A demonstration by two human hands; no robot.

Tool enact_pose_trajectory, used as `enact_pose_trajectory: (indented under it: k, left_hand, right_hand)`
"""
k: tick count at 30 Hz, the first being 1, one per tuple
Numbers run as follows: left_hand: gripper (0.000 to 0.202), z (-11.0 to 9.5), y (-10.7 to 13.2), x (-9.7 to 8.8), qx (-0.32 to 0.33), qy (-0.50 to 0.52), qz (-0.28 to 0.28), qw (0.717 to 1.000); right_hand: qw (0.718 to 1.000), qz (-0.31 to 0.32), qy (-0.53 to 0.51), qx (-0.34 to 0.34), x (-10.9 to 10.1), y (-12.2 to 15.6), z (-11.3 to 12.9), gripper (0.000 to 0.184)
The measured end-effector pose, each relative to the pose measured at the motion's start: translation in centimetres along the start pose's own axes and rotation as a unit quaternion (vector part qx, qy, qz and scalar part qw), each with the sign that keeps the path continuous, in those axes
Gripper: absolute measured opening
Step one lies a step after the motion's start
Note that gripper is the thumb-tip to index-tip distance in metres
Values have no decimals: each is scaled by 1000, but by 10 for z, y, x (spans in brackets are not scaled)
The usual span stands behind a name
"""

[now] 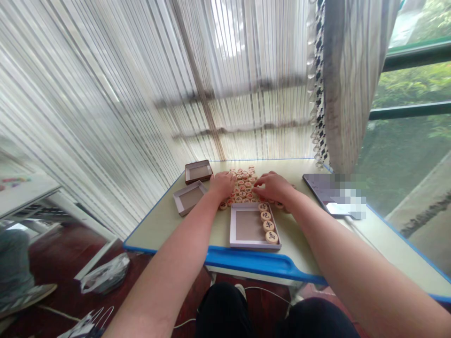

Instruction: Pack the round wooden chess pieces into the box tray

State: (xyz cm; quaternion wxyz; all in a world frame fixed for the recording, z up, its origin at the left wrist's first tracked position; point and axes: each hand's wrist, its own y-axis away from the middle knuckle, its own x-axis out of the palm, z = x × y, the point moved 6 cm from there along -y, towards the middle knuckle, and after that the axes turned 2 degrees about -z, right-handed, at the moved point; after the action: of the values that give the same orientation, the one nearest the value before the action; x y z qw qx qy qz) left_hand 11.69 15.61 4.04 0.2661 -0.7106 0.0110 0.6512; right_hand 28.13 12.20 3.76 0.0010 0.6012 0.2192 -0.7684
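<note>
Round wooden Chinese chess pieces (243, 184) with red and black characters lie bunched on the table between my hands. My left hand (222, 184) rests against the left side of the bunch, fingers stretched forward and touching pieces. On the right side, my right hand (275, 186) is curved over the edge of the bunch, its thumb and fingers apart; a few pieces lie partly hidden under it. In front stands a shallow pale box (243, 245). Several black-character pieces (268, 226) form a column along its right wall, face up.
Two more shallow boxes, a pale one (178, 204) and a brown-edged one (186, 176), sit at the left. A dark flat device (319, 190) lies at the right. The table (151, 230) has a blue rim. String curtains hang behind; another person's leg (16, 263) shows at lower left.
</note>
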Motion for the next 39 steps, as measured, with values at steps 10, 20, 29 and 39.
enact_pose_trajectory:
  k: [10,20,29,39]
  left_hand:
    - [38,-7,1,-3,12,-23,-1,1000]
    - [32,4,-5,4,-49,-1,2,999]
    - [36,-5,-2,0,-21,-4,3,1000]
    - [40,2,0,-3,-49,-29,3,998]
  right_hand:
    - [999,21,22,33,0,1,1,34]
    - [991,-82,14,100,-17,3,1,33]
    - [974,-117,-110,161,-14,-22,-17,31]
    - [985,116,50,119,20,-113,-2,23]
